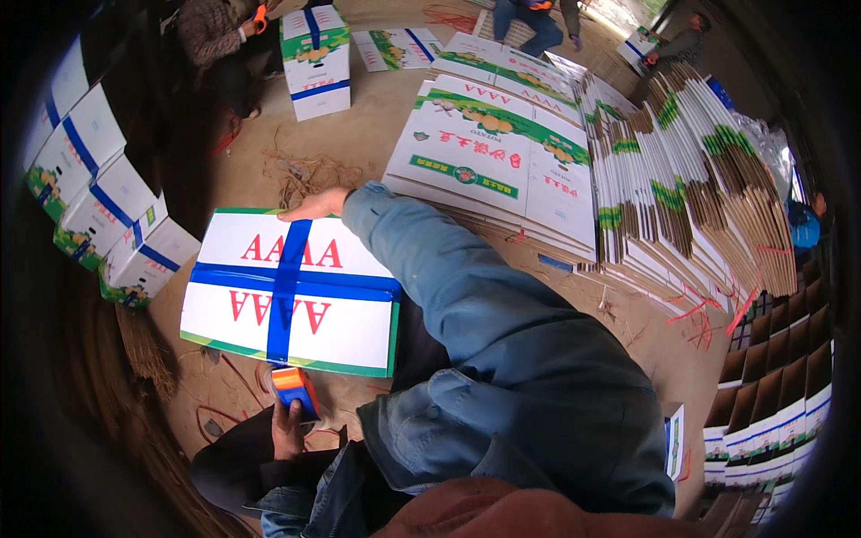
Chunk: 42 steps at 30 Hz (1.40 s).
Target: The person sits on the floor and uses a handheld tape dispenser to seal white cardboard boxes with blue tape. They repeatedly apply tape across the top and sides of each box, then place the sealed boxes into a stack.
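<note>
A white and green carton (222, 302) lies in front of me, blue tape crossing its printed face both lengthwise and across. My right hand (317, 204) holds the carton's far edge at the crosswise tape; some of its fingers are hidden. Below the near edge, my left hand (288, 430) is shut on an orange and blue hand-held tape dispenser (296, 392). The dispenser's front is close to the lower end of the crosswise tape; whether the strip still joins it cannot be told. My right arm, in a blue sleeve, reaches across the view.
Taped cartons (101, 208) stand stacked at left, another carton (316, 74) farther ahead. Flattened cartons (498, 155) lie piled ahead, with bundled cartons (672, 195) at right. Open-topped cartons (767, 424) fill the lower right. Red strapping (703, 329) lies on the floor. Several people work beyond.
</note>
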{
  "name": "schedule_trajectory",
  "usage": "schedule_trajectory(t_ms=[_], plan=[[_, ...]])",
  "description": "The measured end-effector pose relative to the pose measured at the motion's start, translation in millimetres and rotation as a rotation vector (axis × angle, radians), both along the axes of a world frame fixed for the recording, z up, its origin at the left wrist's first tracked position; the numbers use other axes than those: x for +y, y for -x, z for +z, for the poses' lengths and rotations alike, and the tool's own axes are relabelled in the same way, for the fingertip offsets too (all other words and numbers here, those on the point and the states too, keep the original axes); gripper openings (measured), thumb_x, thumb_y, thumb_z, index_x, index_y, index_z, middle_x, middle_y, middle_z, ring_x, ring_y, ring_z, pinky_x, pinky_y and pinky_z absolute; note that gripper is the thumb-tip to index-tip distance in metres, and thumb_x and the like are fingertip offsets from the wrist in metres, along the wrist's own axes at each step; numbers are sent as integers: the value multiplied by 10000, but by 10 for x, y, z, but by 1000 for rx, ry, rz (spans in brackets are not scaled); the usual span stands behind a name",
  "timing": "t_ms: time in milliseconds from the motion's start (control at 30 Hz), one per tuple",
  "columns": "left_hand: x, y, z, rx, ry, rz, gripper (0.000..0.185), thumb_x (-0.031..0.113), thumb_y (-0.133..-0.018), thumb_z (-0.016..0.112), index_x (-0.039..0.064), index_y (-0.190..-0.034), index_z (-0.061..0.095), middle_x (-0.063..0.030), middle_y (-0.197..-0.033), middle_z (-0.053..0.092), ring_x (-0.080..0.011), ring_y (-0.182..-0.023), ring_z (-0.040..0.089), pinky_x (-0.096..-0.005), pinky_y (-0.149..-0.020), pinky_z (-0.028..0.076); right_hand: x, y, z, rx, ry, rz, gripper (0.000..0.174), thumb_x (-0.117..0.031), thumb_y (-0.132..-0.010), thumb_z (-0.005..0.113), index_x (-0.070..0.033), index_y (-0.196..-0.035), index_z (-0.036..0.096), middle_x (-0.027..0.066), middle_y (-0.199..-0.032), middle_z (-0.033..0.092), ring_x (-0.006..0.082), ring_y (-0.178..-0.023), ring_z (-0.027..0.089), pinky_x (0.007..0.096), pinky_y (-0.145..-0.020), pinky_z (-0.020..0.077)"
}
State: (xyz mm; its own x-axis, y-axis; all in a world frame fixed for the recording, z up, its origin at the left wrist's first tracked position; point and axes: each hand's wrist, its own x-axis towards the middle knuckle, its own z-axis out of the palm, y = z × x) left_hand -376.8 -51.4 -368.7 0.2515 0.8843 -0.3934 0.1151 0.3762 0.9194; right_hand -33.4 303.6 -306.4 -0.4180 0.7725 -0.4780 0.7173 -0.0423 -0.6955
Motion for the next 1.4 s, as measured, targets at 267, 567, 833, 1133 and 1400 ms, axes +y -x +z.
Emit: schedule_trajectory(t_ms=[267, 567, 833, 1133, 1400], plan=[[-206, 222, -412, -83, 106, 51, 577, 242, -1021, 602, 50, -1519, 382, -101, -1302, 602, -211, -1126, 618, -353, -935, 520, 92, -23, -91, -71, -101, 37, 1153, -927, -766, 443, -15, -1466, 513, 245, -1544, 443, 390, -1451, 394, 408, -1199, 303], [213, 24, -1, 1034, -281, -289, 430, 404, -910, 624, 8, -1047, 722, -260, -961, 720, -430, -932, 699, -498, -794, 555, -277, -56, 258, -23, -244, -27, 1087, -868, -810, 478, 52, -1378, 581, 266, -1476, 513, 401, -1388, 473, 418, -1152, 374], [644, -266, -694, 799, -477, -369, 275, 248, -896, 646, 90, -1105, 728, -283, -1161, 674, -417, -1019, 674, -481, -870, 542, -225, 64, 14, -46, -377, -168, 961, -797, -829, 547, 28, -1314, 635, 281, -1323, 625, 404, -1263, 583, 430, -1088, 437], [1195, -328, -1127, 735, -564, -794, 369, 302, -944, 601, 31, -1188, 655, -210, -1084, 674, -354, -1022, 655, -452, -896, 533, -423, 113, 152, -131, -513, -213, 834, -737, -920, 481, -18, -1298, 668, 257, -1329, 630, 390, -1255, 593, 458, -1095, 431], [1134, 62, -2493, 291, -147, -111, 309, 294, -996, 519, 48, -1147, 633, -117, -1020, 659, -287, -953, 637, -460, -874, 545, -660, 175, 47, -257, -856, -504, 554, -510, -986, 528, -10, -895, 748, 215, -825, 727, 415, -819, 710, 527, -778, 546]])
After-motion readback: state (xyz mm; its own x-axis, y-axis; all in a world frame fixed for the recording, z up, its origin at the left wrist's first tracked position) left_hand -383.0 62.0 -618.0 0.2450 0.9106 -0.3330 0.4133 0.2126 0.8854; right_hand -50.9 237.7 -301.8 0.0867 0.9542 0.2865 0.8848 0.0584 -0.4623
